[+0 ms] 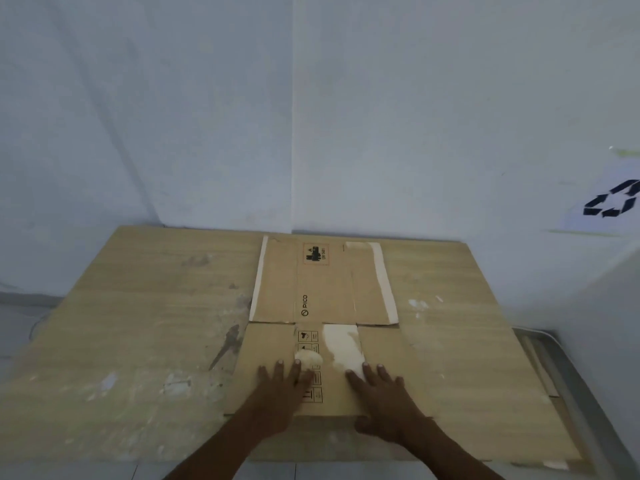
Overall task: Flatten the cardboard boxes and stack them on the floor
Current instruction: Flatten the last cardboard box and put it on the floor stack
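Both palms flat on a flattened box

Left hand (pixel 284 386) and right hand (pixel 384 393), fingers spread and grasping nothing, press the cardboard box (pixel 322 306) lying flat at lower centre on a wooden board (pixel 138 323); recycling sign (pixel 613 202) at right edge

Left hand (pixel 284 386) flat, right hand (pixel 383 393) flat — fingers spread

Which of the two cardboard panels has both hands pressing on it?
The near panel, with the left hand and right hand flat on it; the far panel lies untouched.
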Demonstrator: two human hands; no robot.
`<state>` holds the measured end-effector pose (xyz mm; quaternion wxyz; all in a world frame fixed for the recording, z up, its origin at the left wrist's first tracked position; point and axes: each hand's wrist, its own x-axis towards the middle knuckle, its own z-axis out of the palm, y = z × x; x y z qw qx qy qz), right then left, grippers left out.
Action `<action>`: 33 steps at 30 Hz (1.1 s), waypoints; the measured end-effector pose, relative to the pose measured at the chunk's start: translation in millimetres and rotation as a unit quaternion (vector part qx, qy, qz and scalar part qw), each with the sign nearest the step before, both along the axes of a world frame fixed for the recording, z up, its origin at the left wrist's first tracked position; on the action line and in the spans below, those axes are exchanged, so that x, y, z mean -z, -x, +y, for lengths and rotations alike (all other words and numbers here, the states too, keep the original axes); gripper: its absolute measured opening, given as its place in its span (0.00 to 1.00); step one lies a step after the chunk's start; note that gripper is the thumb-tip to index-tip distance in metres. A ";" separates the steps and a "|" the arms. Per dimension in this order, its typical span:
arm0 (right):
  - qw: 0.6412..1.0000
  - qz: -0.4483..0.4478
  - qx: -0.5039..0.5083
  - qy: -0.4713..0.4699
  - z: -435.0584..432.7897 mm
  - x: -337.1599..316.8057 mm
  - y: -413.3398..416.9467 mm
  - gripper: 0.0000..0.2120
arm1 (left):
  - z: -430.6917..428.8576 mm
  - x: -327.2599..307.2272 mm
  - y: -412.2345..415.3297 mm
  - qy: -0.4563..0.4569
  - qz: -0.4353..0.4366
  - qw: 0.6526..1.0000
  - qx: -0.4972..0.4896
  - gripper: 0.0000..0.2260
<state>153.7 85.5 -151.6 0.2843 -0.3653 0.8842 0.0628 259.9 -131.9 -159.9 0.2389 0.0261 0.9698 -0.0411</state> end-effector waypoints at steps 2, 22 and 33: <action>0.999 0.043 0.010 0.025 8.5 -5.3 -3.6 0.40 | -10.9 -14.1 3.4 -0.001 0.020 1.000 0.018 0.30; 0.999 -0.004 0.018 0.037 131.2 -81.6 43.8 0.35 | 105.2 -82.3 48.4 -0.064 -0.012 0.998 0.010 0.30; 0.997 0.030 0.049 0.042 365.9 -83.6 65.2 0.33 | 334.8 -80.8 78.7 -0.090 0.010 0.996 0.005 0.29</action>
